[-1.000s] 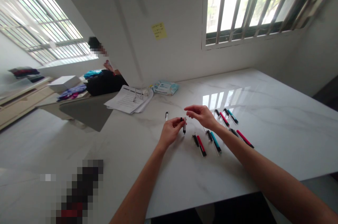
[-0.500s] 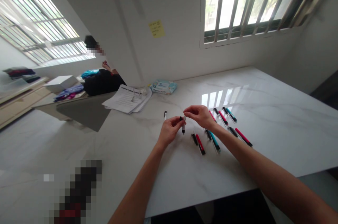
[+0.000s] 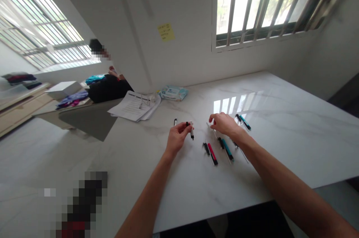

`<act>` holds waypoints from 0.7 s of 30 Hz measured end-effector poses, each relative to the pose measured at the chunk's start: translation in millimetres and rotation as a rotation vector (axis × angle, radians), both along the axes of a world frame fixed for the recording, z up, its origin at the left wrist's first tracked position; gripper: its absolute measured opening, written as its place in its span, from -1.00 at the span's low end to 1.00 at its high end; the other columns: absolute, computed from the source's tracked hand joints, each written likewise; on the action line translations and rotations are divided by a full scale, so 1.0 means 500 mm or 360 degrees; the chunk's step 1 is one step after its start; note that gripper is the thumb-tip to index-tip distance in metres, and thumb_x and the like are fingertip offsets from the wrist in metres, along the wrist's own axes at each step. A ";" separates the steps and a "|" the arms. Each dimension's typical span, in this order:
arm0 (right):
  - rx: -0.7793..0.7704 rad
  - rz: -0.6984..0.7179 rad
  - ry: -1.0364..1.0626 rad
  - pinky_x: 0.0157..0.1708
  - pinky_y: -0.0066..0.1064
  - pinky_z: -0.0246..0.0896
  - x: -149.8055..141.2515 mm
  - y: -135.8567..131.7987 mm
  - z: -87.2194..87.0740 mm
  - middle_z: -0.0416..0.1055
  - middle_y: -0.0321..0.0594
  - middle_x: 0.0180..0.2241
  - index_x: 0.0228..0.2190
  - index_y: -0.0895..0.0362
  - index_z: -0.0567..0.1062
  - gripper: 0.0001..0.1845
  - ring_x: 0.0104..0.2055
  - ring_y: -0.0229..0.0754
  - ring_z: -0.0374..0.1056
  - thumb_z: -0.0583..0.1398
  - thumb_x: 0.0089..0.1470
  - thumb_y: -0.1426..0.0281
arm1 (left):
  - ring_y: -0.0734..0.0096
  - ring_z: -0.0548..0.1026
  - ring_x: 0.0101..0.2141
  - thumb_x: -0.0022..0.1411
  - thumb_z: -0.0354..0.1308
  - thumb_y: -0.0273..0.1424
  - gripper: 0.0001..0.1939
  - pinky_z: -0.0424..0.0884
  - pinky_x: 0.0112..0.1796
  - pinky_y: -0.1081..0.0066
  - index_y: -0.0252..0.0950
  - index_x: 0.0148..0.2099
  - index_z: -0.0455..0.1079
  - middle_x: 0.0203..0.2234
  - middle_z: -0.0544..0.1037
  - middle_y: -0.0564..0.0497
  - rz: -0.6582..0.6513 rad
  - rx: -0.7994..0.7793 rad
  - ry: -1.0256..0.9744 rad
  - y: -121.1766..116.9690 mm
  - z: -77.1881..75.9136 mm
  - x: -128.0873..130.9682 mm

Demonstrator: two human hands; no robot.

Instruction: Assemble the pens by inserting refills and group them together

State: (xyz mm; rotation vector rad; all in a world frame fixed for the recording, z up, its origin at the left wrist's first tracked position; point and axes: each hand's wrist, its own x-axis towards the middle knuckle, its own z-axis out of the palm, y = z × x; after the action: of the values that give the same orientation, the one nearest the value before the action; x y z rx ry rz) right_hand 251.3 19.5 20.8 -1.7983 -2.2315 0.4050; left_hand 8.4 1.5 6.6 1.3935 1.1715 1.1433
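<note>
My left hand (image 3: 177, 138) pinches a white-and-black pen barrel (image 3: 192, 132), held nearly upright above the marble-patterned table. To its right, my right hand (image 3: 223, 123) hovers low over the laid-out pen parts, fingers bent and slightly apart. A thin pale rod (image 3: 211, 129), like a pen refill, shows by those fingertips; contact is unclear. Nearer me lie a red barrel (image 3: 212, 152) and a teal barrel (image 3: 227, 148) with black pieces and thin rods. Another teal barrel (image 3: 245, 121) lies beyond my right hand. My right hand and forearm hide other parts.
A black-and-white pen (image 3: 175, 121) lies behind my left hand. Farther back are papers (image 3: 131, 106) with glasses on them and a wipes packet (image 3: 173, 93). A yellow note (image 3: 166, 32) is stuck to the wall. Another person (image 3: 113, 71) is at the far left.
My right hand has left the pen in my left hand and moved right, over the pen parts, covering the red barrels there. My left hand has shifted slightly left with the pen.
</note>
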 end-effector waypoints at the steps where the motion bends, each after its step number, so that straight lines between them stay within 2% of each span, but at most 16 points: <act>1: -0.0031 -0.0011 -0.0029 -0.23 -0.35 0.31 -0.004 0.000 -0.005 0.61 -0.10 -0.24 -0.12 0.07 0.62 -0.73 -0.16 0.00 0.52 0.32 0.09 0.41 | 0.21 0.62 -0.24 0.04 0.42 -0.08 -0.54 0.48 -0.17 0.31 -0.31 -0.12 0.62 -0.27 0.68 -0.12 -0.0005 -0.0001 -0.0001 0.000 -0.001 0.000; 8: 0.0064 -0.0245 -0.0203 -0.20 -0.31 0.34 -0.048 -0.007 -0.014 0.60 0.04 -0.18 -0.06 0.08 0.60 -0.68 -0.14 0.03 0.55 0.13 0.24 0.51 | 0.20 0.62 -0.24 0.04 0.41 -0.08 -0.54 0.48 -0.17 0.31 -0.31 -0.12 0.62 -0.28 0.68 -0.12 0.0005 0.0018 0.0019 -0.001 0.000 0.002; 13: 0.0052 -0.0252 -0.0211 -0.18 -0.29 0.38 -0.049 -0.014 -0.002 0.59 0.06 -0.15 -0.02 0.09 0.58 -0.68 -0.12 0.05 0.55 0.17 0.23 0.48 | 0.24 0.61 -0.28 0.04 0.41 -0.07 -0.55 0.48 -0.18 0.33 -0.31 -0.15 0.62 -0.29 0.67 -0.11 0.0014 0.0053 0.0042 0.003 -0.004 0.001; 18: 0.0029 -0.0265 -0.0191 -0.17 -0.24 0.38 -0.049 -0.014 -0.002 0.58 0.12 -0.12 -0.01 0.12 0.57 -0.63 -0.12 0.08 0.55 0.10 0.24 0.58 | 0.27 0.60 -0.28 0.07 0.41 -0.09 -0.58 0.48 -0.14 0.34 -0.30 -0.14 0.62 -0.29 0.67 -0.09 -0.0015 0.0060 0.0046 0.005 -0.012 0.001; 21: 0.0017 -0.0294 -0.0162 -0.14 -0.24 0.37 -0.051 -0.012 -0.002 0.58 0.12 -0.11 -0.02 0.16 0.56 -0.65 -0.07 0.09 0.53 0.13 0.21 0.57 | 0.26 0.61 -0.27 0.09 0.40 -0.11 -0.60 0.49 -0.14 0.33 -0.30 -0.13 0.62 -0.28 0.67 -0.08 -0.0035 0.0086 0.0084 0.004 -0.016 0.003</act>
State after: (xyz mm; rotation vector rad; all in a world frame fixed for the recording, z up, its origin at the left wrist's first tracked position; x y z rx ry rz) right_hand 225.8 13.6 19.7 -2.0399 -2.1022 0.2700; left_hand 9.7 3.3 -1.6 1.4817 1.1672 1.1362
